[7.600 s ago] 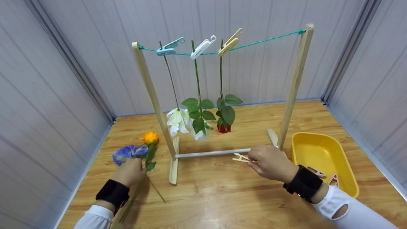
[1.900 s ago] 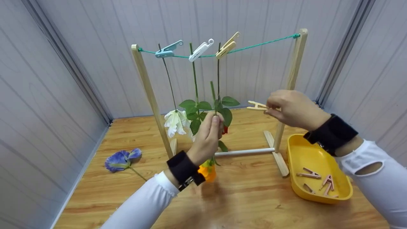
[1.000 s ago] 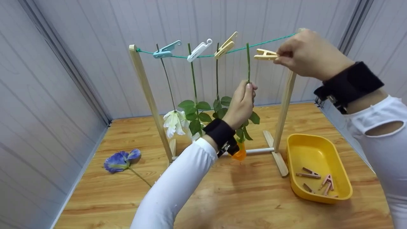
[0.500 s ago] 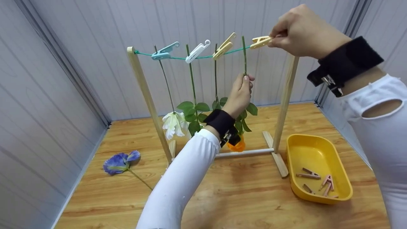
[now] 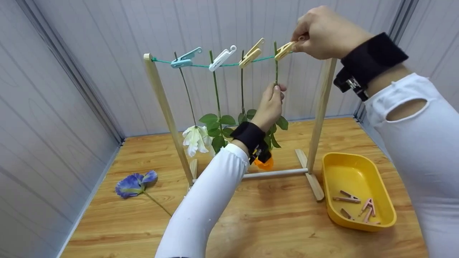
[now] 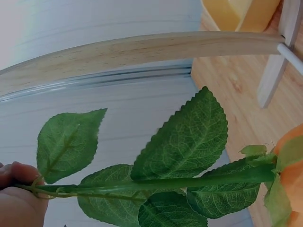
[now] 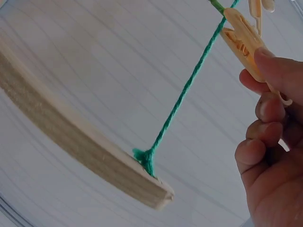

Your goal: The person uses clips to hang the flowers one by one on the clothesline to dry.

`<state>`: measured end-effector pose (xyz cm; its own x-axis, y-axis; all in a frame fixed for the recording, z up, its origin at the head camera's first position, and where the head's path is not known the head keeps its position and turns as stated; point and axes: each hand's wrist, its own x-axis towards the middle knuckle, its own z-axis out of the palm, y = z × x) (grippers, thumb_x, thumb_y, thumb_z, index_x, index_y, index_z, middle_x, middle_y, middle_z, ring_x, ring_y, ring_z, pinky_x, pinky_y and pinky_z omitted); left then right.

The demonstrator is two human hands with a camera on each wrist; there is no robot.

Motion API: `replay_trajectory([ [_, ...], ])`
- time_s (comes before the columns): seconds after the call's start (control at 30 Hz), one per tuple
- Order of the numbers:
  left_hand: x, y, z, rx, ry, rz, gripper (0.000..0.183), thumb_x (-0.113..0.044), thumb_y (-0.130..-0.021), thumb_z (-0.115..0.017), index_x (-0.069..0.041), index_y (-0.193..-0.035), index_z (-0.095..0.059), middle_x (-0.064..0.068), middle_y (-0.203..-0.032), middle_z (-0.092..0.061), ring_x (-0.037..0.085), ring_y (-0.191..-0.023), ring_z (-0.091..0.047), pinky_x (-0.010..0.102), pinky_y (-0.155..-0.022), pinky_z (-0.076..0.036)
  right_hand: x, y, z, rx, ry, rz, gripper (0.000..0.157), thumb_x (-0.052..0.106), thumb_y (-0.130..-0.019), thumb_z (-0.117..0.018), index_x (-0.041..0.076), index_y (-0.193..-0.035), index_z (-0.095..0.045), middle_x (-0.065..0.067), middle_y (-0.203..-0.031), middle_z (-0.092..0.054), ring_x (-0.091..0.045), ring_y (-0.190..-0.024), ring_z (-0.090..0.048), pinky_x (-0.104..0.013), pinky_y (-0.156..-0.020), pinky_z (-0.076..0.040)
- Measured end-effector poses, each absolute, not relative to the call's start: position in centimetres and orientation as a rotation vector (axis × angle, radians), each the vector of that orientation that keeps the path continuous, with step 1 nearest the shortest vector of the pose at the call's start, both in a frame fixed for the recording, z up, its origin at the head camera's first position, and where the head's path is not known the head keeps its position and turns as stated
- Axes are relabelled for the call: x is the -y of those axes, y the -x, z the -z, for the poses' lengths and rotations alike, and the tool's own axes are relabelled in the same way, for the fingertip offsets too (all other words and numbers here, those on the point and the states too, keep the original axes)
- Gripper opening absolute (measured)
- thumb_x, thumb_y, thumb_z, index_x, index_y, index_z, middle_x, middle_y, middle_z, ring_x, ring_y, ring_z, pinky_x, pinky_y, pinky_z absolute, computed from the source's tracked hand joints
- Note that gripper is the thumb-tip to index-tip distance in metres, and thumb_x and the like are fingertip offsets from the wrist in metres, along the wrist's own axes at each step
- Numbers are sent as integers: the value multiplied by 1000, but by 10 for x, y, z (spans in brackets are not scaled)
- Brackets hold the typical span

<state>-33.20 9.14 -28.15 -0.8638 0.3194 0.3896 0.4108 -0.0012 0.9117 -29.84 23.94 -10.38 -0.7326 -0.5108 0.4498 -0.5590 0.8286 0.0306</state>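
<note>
My left hand point(image 5: 270, 107) pinches the green stem of an orange artificial flower point(image 5: 264, 163), holding it upside down with the bloom lowest. Leaves point(image 6: 182, 137) spread along the stem in the left wrist view. Up at the green cord point(image 5: 266, 58), my right hand point(image 5: 322, 34) grips a pale yellow clothespin point(image 5: 284, 51) between thumb and fingers. The clothespin's tip lies at the cord and the stem's upper end. To its left, a blue clothespin point(image 5: 181, 63), a white one point(image 5: 222, 58) and another yellow one point(image 5: 250, 58) clip stems to the cord. My left arm partly hides the hanging flowers.
The cord runs between posts of a wooden frame point(image 5: 161, 96) with a white crossbar point(image 5: 279, 173). A purple-blue flower point(image 5: 131, 185) lies on the table at left. At right stands a yellow tray point(image 5: 353, 173) with several pinkish clothespins point(image 5: 368, 208).
The orange flower was lifted off the table at left and brought upside down to the cord. The yellow clothespin rose to the cord, then moved left onto the stem's top.
</note>
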Motion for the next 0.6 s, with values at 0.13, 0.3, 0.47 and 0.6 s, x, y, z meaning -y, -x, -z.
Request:
replay_trajectory([
  [0.13, -89, 334, 283, 2149, 791, 2032, 31, -13, -120, -23, 2, -120, -50, 1, -93, -36, 13, -80, -34, 24, -74, -29, -235, 306, 104, 2603, -804, -151, 19, 5, -103, -71, -13, -103, -79, -20, -89, -67, -22, -78, -48, -33, -69, -37],
  [0.3, -88, 335, 284, 2151, 790, 2036, 30, -13, -120, -23, 2, -119, -49, 1, -91, -34, 12, -77, -32, 24, -72, -28, -234, 312, 105, 2643, -815, -134, 22, 5, -105, -67, -15, -108, -77, -25, -98, -67, -31, -86, -54, -41, -74, -41],
  [0.47, -88, 333, 286, 2169, 783, 2029, 30, -13, -120, -23, 1, -119, -49, 1, -91, -35, 13, -77, -33, 24, -71, -28, -232, 312, 105, 2702, -789, -90, 27, 8, -107, -64, -15, -114, -76, -28, -106, -68, -37, -92, -57, -44, -76, -43],
  [0.6, -88, 332, 286, 2168, 776, 2023, 30, -13, -120, -24, 1, -118, -50, 1, -91, -37, 13, -78, -35, 24, -72, -29, -232, 313, 105, 2744, -761, -57, 30, 10, -109, -62, -15, -118, -75, -26, -106, -66, -35, -90, -54, -42, -74, -41],
])
